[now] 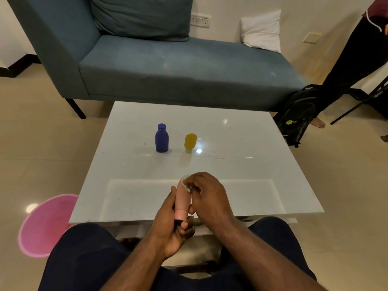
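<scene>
A pink squeeze bottle [182, 203] is held over the near edge of the white table [241, 164], cap end toward me. My left hand [170, 225] grips its lower part around the cap. My right hand [206, 196] pinches a small white pad [185, 182] against the bottle's far end. A dark blue bottle [161, 138] stands upright near the table's middle. To its right a yellow squeeze bottle [190, 142] stands on its cap, leaning slightly.
A pink bin [45, 224] sits on the floor at the table's left. A blue sofa [168, 66] with a white pillow [262, 30] lies behind the table. A black backpack [298, 118] and another person's legs [352, 66] are at the right.
</scene>
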The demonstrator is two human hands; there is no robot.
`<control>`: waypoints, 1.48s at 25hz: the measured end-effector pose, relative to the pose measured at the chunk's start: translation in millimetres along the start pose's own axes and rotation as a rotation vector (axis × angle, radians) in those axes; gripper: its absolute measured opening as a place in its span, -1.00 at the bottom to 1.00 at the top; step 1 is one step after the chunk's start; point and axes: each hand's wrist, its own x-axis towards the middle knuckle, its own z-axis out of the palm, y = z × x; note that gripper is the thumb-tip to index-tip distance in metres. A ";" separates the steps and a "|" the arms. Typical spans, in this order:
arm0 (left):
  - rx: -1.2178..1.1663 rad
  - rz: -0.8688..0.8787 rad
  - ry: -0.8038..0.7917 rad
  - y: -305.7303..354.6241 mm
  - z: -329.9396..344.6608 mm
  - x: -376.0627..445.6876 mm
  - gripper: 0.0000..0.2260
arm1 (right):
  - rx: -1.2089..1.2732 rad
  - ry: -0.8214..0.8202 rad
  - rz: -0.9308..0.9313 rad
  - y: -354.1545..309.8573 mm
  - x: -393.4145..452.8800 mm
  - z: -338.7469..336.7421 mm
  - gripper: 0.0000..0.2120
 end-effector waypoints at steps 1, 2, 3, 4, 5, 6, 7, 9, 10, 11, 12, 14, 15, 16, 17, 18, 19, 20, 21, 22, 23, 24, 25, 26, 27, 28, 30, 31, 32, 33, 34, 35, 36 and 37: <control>0.003 -0.003 0.011 0.1 -0.4 0.7 -0.41 | -0.015 -0.010 0.008 -1.0 1.6 -0.4 -0.79; -0.004 -0.002 0.015 0.7 -0.9 0.7 -0.41 | -0.028 -0.028 0.001 -4.1 -1.3 -0.1 -0.77; -0.018 0.004 0.013 1.3 -1.5 0.9 -0.42 | -0.044 -0.054 -0.025 -8.3 -7.8 1.2 -0.75; -0.031 0.014 0.010 1.7 -2.5 2.1 -0.44 | -0.069 -0.080 -0.060 -12.5 -16.3 2.4 -0.72; -0.037 0.023 0.014 2.1 -2.6 2.6 -0.46 | -0.092 -0.095 -0.097 -15.1 -23.9 3.1 -0.70; -0.037 0.028 0.022 2.4 -2.7 2.5 -0.47 | -0.106 -0.101 -0.126 -15.2 -27.4 3.0 -0.69; -0.036 0.032 0.023 2.8 -2.4 2.0 -0.47 | -0.105 -0.107 -0.135 -12.6 -25.3 2.3 -0.70; -0.031 0.023 0.038 3.3 -0.9 1.0 -0.43 | -0.077 -0.074 -0.093 -3.8 -10.0 1.0 -0.74; -0.030 0.009 0.055 3.6 -0.7 0.9 -0.43 | -0.061 -0.043 -0.050 -0.1 -2.4 0.4 -0.76; -0.031 0.003 0.072 3.6 -1.4 1.4 -0.43 | -0.048 -0.018 -0.015 1.9 2.0 -0.4 -0.77; -0.035 0.006 0.079 4.0 -1.0 0.4 -0.44 | -0.048 -0.013 0.000 1.8 2.2 0.1 -0.77; -0.042 0.029 0.073 4.3 -0.1 -0.8 -0.45 | -0.073 -0.059 -0.038 -4.5 -9.6 2.4 -0.74; -0.039 0.041 0.087 3.8 0.1 -0.4 -0.46 | -0.093 -0.098 -0.073 -9.6 -19.4 3.5 -0.72; -0.037 0.046 0.110 4.2 1.4 -0.6 -0.48 | -0.109 -0.132 -0.106 -12.6 -27.6 3.2 -0.70; -0.035 0.051 0.131 5.2 2.9 -1.5 -0.48 | -0.123 -0.150 -0.134 -14.3 -29.8 2.0 -0.69; -0.027 0.058 0.139 5.2 3.8 -1.2 -0.48 | -0.124 -0.149 -0.142 -11.5 -23.9 1.4 -0.71; -0.010 0.058 0.137 4.8 4.1 -0.1 -0.47 | -0.116 -0.124 -0.126 -6.2 -13.8 1.3 -0.74; 0.006 0.044 0.140 4.1 3.5 0.7 -0.46 | -0.100 -0.083 -0.083 -1.6 -4.4 1.3 -0.76; 0.013 0.026 0.144 2.8 2.5 1.6 -0.44 | -0.090 -0.056 -0.031 1.4 2.3 -0.4 -0.78; 0.019 0.016 0.137 2.0 2.2 1.2 -0.44 | -0.091 -0.047 -0.003 2.0 4.4 -1.1 -0.78; 0.021 0.016 0.123 1.4 2.2 0.6 -0.44 | -0.109 -0.060 -0.012 -0.4 0.1 -0.3 -0.77; 0.021 0.027 0.114 1.3 2.6 -0.2 -0.46 | -0.141 -0.095 -0.057 -5.5 -8.3 1.9 -0.74; 0.023 0.041 0.119 1.7 3.0 -0.8 -0.50 | -0.166 -0.134 -0.116 -13.8 -19.8 3.0 -0.71; 0.028 0.049 0.122 2.9 4.1 -2.5 -0.52 | -0.175 -0.165 -0.154 -18.2 -29.4 3.4 -0.69; 0.032 0.051 0.115 3.3 4.9 -3.0 -0.52 | -0.179 -0.179 -0.169 -17.5 -30.6 2.1 -0.68; 0.037 0.050 0.108 2.3 4.9 -2.2 -0.51 | -0.173 -0.164 -0.158 -12.6 -22.8 0.6 -0.70; 0.057 0.027 0.124 0.5 4.3 -0.5 -0.45 | -0.152 -0.071 -0.093 1.4 -2.4 -1.3 -0.75; 0.062 0.020 0.128 -0.3 3.4 -0.1 -0.44 | -0.151 -0.061 -0.063 3.6 3.1 -3.5 -0.75; 0.065 0.023 0.114 -0.9 2.7 0.4 -0.43 | -0.162 -0.076 -0.056 2.5 3.0 -0.2 -0.73; 0.060 0.034 0.096 -0.9 3.0 0.0 -0.44 | -0.191 -0.095 -0.081 -3.2 -3.0 4.6 -0.70; 0.059 0.052 0.081 -1.0 3.2 -0.3 -0.46 | -0.220 -0.112 -0.109 -10.6 -13.6 10.5 -0.67; 0.063 0.068 0.078 -0.2 4.5 -2.0 -0.50 | -0.239 -0.118 -0.133 -18.4 -25.2 13.5 -0.64; 0.064 0.071 0.073 0.0 5.0 -2.6 -0.51 | -0.246 -0.128 -0.150 -20.3 -29.9 13.4 -0.62; 0.069 0.069 0.071 -0.4 4.4 -1.4 -0.50 | -0.236 -0.146 -0.159 -17.2 -24.9 9.9 -0.62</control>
